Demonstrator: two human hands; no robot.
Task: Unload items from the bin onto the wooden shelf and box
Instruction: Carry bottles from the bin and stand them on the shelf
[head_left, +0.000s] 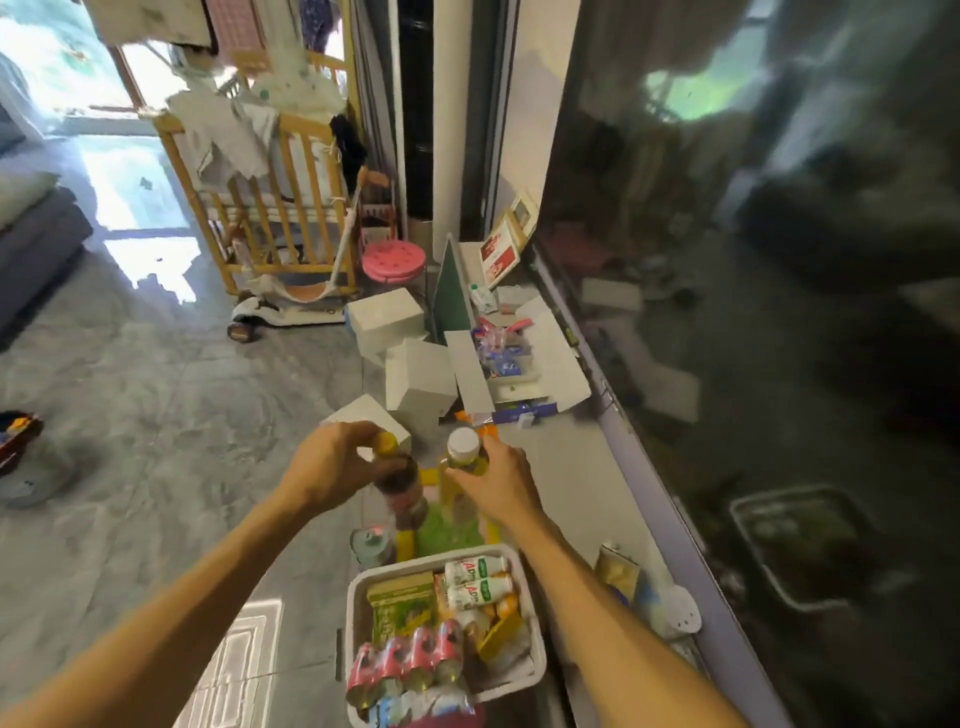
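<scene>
Since each bottle is gripped only near its cap, a slip or a knock between the two is risked. The dark yellow-capped bottle (402, 486) is held by the left hand (332, 462) and the pale white-capped bottle (463, 448) by the right hand (498, 483). Both are just beyond the white bin (358, 587), which is packed with drinks (415, 660), near centre.

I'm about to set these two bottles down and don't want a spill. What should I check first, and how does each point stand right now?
1. Left hand holds the dark bottle by its neck: ok.
2. Right hand grips the pale bottle: ok.
3. Yellow cap and white cap in place: ok.
4. Both bottles clear of the bin: ok, held beyond its far rim.
5. Landing spot free: cannot tell, it is blurred and partly hidden under the hands.
6. Bin emptied: not ok, drink packs lie inside.
</scene>
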